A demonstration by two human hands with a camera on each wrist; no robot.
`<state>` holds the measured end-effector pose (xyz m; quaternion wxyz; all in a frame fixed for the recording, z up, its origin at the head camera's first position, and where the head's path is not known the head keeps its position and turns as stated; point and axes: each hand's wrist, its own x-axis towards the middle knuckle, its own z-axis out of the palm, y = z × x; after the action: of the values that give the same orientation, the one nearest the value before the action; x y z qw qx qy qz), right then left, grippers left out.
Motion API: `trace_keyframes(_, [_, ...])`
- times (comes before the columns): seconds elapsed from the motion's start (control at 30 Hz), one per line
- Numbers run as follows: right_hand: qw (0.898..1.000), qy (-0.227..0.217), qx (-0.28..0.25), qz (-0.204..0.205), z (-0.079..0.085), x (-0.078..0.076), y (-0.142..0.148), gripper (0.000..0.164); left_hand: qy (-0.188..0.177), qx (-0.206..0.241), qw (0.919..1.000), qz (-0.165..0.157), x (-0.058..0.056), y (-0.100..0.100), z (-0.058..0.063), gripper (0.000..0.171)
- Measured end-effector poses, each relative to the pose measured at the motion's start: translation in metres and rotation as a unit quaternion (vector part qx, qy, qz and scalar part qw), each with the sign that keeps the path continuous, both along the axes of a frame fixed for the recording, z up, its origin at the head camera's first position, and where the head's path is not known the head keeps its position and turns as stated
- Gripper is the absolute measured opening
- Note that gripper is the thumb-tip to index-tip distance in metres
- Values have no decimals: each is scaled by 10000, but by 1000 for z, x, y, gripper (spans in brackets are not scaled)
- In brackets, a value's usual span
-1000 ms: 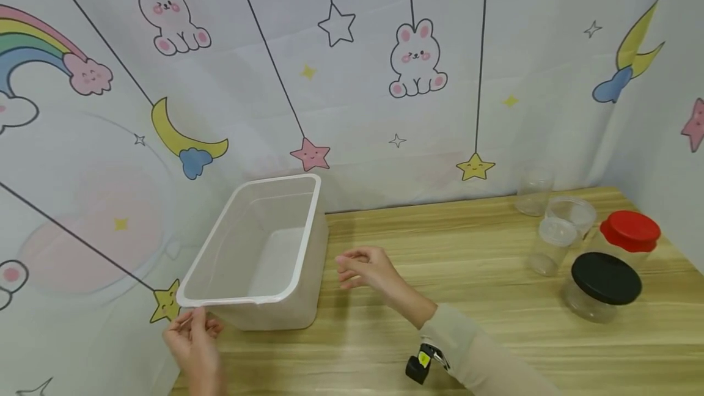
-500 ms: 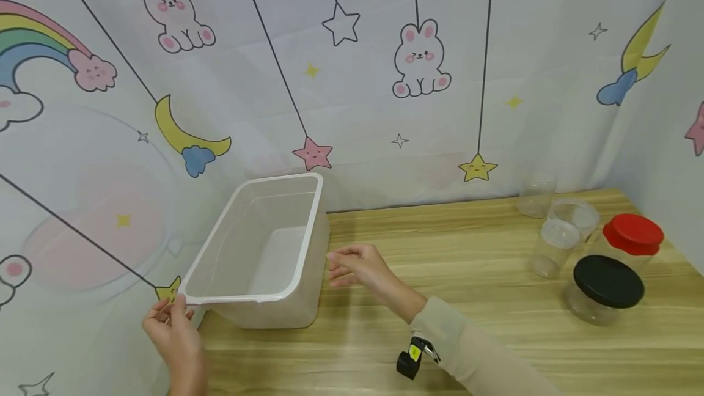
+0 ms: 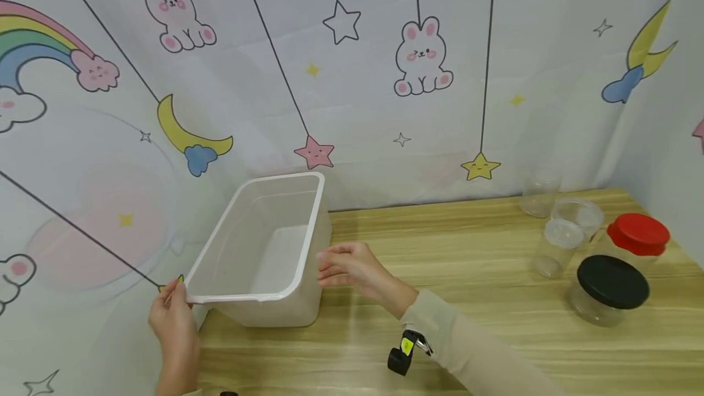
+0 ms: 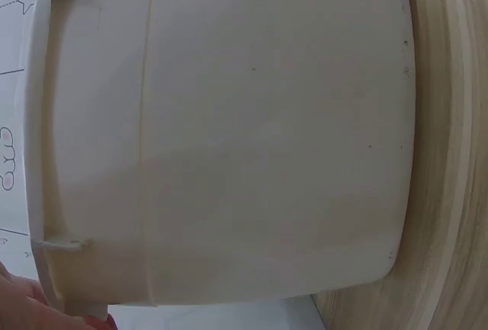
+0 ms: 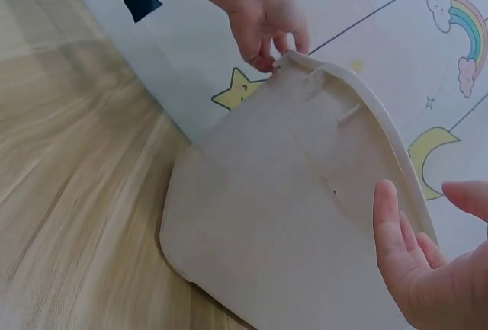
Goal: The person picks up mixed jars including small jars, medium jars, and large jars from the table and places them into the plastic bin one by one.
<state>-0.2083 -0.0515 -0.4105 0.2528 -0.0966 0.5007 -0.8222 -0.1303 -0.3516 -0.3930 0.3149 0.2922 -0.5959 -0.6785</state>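
Observation:
A white plastic tub point(image 3: 275, 314), deep and rectangular, stands on the table at the left by the curtain. Its inside shows bare. My left hand point(image 3: 175, 313) pinches the rim at the near left corner; the right wrist view shows that hand's fingers point(image 5: 263, 59) bent at the corner. Along the tub's right wall, my right hand point(image 3: 354, 271) has its fingertips close to the side, below the rim. Thumb and fingers of the right hand point(image 5: 442, 277) are spread apart in the right wrist view. The tub's wall point(image 4: 259, 132) fills most of the left wrist view.
On the right of the wooden table point(image 3: 440, 249) stand several clear containers, among them a jar with a red lid point(image 3: 638, 234) and a low jar with a black lid point(image 3: 612, 282). A patterned curtain point(image 3: 363, 102) hangs behind and at the left.
My left hand has shifted left and up from below the front rim to the near left corner. The right hand has come left, nearer the tub's right wall. The tub stands almost unchanged.

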Motion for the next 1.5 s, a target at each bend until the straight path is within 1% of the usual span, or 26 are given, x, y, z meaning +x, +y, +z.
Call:
trace_keyframes(0.13, [9999, -128, -14, 7, 4, -1, -5, 21, -266, -26, 9996, -63, -6, -7, 0, 22])
trace_keyframes(0.27, [9997, -232, 11, -38, 5, -2, -9, 15, -501, -295, 9981, -182, -10, -10, -1, 39])
trace_keyframes(0.33, [9996, -271, -11, -35, 6, -3, -11, 14, -548, -374, 9975, -255, -12, -11, -2, 47])
trace_keyframes(0.4, [9996, -296, -40, -14, 6, -3, -12, 14, -563, -368, 9973, -296, -14, -11, -2, 49])
trace_keyframes(0.53, [9994, -335, -130, 1, 7, -5, -15, 14, -562, -244, 9975, -358, -16, -14, 1, 49])
trace_keyframes(0.6, [9992, -365, -160, 16, 7, -6, -16, 14, -514, -50, 9977, -439, -17, -15, 2, 49])
trace_keyframes(0.73, [9990, -387, -202, 82, 6, -7, -18, 13, -533, 187, 9968, -562, -19, -18, 5, 41])
trace_keyframes(0.8, [9990, -386, -216, 108, 6, -7, -19, 13, -596, 127, 9962, -624, -20, -20, 6, 40])
trace_keyframes(0.87, [9990, -376, -227, 108, 6, -6, -20, 14, -634, 43, 9957, -670, -20, -21, 7, 44])
trace_keyframes(0.93, [9989, -382, -254, 115, 6, -6, -21, 15, -635, -20, 9955, -701, -20, -23, 8, 32])
trace_keyframes(1.0, [9988, -380, -273, 116, 6, -6, -23, 17, -555, 60, 9959, -717, -20, -25, 8, 13])
trace_keyframes(1.03, [9989, -366, -270, 120, 6, -6, -24, 17, -528, 110, 9959, -726, -19, -27, 9, 8])
trace_keyframes(1.1, [9991, -308, -281, 127, 5, -6, -26, 20, -483, 175, 9957, -775, -19, -29, 9, 22])
trace_keyframes(1.17, [9992, -255, -268, 147, 4, -6, -27, 22, -471, 254, 9952, -815, -19, -31, 9, 22])
trace_keyframes(1.3, [9992, -257, -277, 158, 3, -5, -28, 23, -495, 245, 9947, -871, -19, -34, 7, 24])
trace_keyframes(1.5, [9984, -474, -288, 108, 6, -7, -30, 17, -458, 136, 9949, -890, -20, -34, 8, 26])
